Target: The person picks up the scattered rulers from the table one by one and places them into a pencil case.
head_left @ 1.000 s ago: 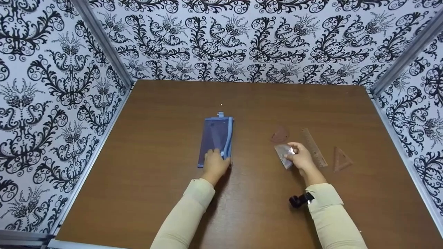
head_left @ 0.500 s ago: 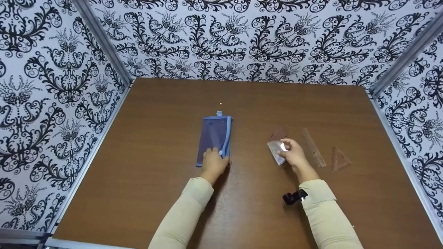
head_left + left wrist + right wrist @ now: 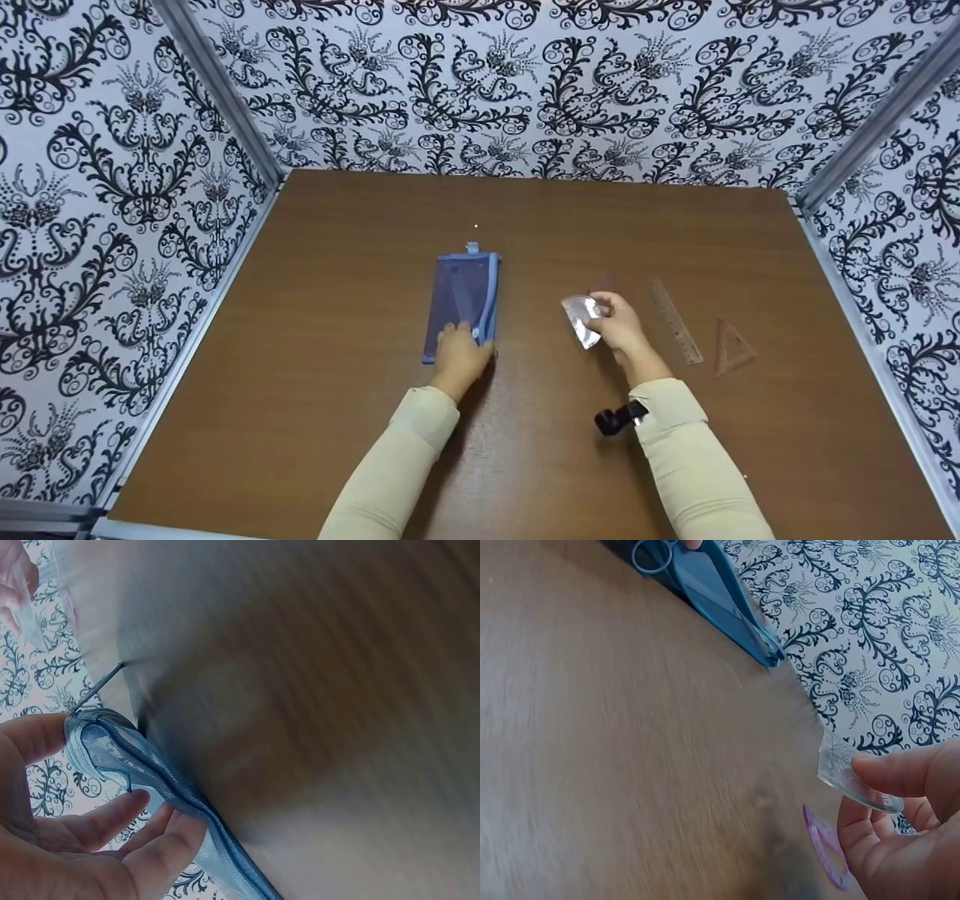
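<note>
A blue mesh zip pouch (image 3: pixel 457 289) lies left of the table's middle, its zip along the right side. My left hand (image 3: pixel 462 356) grips its near end; in the left wrist view the thumb and fingers (image 3: pixel 169 851) are on either side of the bunched pouch edge (image 3: pixel 142 757). Between thumb and fingertips, my right hand (image 3: pixel 619 326) pinches a clear protractor (image 3: pixel 579 319), held tilted to the right of the pouch. Its printed scale shows in the right wrist view, and the fingers cover part of it.
Behind the right hand lies a pink see-through piece (image 3: pixel 604 281), partly hidden. Farther right are a clear ruler (image 3: pixel 676 322) and a pinkish set square (image 3: pixel 722 345). Patterned walls (image 3: pixel 480 90) enclose the table's back and sides. A black camera (image 3: pixel 619 420) sits on the right wrist.
My right hand has moved left with the protractor, closer to the pouch, and now covers part of the pink piece. The left hand keeps its grip on the pouch.
</note>
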`<state>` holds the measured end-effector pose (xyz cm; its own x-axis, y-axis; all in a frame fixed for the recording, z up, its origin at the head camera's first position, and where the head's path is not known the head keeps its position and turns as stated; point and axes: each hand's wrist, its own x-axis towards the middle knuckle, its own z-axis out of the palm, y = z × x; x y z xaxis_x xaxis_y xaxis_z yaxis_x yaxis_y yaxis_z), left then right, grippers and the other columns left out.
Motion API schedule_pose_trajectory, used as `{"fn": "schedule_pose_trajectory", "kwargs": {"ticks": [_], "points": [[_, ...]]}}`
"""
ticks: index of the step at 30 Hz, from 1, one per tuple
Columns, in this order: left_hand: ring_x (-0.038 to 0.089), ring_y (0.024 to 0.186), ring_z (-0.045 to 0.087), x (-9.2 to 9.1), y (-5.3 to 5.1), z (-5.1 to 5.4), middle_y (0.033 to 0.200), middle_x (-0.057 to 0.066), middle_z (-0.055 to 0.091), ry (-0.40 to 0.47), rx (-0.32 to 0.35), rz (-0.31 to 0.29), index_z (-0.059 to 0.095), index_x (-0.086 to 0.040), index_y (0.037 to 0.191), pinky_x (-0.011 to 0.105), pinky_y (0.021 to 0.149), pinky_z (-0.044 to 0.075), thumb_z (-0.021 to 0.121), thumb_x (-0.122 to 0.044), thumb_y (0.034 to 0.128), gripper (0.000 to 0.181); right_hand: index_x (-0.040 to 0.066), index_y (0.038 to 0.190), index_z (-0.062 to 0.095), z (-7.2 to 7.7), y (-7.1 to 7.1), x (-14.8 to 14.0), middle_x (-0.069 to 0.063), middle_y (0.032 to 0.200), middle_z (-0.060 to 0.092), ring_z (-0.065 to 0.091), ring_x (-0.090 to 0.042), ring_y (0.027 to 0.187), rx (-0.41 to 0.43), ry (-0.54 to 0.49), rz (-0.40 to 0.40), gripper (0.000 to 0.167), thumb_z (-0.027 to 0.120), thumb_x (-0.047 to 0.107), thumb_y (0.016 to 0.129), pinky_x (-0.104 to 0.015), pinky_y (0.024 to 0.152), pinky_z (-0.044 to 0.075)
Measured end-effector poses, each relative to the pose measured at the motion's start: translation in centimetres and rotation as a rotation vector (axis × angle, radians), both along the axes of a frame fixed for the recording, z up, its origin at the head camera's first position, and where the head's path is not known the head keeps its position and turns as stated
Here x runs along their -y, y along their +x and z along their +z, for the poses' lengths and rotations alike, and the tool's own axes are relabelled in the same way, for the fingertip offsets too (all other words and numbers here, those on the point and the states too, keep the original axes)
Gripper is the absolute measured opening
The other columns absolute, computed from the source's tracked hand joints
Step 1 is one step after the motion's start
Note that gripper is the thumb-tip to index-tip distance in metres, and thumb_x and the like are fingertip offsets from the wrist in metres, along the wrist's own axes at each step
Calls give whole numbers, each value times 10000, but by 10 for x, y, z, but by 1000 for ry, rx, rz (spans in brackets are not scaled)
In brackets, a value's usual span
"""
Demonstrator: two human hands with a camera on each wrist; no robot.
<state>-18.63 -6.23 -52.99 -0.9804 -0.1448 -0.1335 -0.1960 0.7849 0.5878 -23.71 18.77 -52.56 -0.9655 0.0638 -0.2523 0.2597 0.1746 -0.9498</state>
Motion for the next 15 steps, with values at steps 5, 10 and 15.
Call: {"fn": "schedule_pose_trajectory", "kwargs": {"ticks": [5, 10, 15], "points": [[378, 1143, 500, 0, 0, 0, 1231, 244, 533, 10, 11, -1, 550, 47, 1279, 484, 948, 447, 662, -321, 876, 557, -89, 1292, 461, 0, -3, 4, -197, 1127, 548, 535, -152, 882, 1, -22, -11, 503, 571, -178, 810, -173, 666, 479], [374, 1109, 511, 0, 0, -1, 1186, 236, 547, 10, -6, 1, 564, 48, 1256, 474, 930, 454, 668, -313, 866, 541, -90, 1283, 473, 2, -6, 7, -189, 1114, 564, 540, -133, 860, 1, -31, -10, 506, 581, -180, 797, -178, 662, 482], [369, 1123, 504, 0, -1, -1, 1199, 232, 541, 15, 5, 2, 554, 41, 1275, 473, 934, 454, 665, -316, 870, 551, -90, 1294, 461, 5, -9, 8, -227, 1160, 557, 549, -131, 861, 5, -53, -4, 508, 572, -175, 806, -191, 668, 486]]}}
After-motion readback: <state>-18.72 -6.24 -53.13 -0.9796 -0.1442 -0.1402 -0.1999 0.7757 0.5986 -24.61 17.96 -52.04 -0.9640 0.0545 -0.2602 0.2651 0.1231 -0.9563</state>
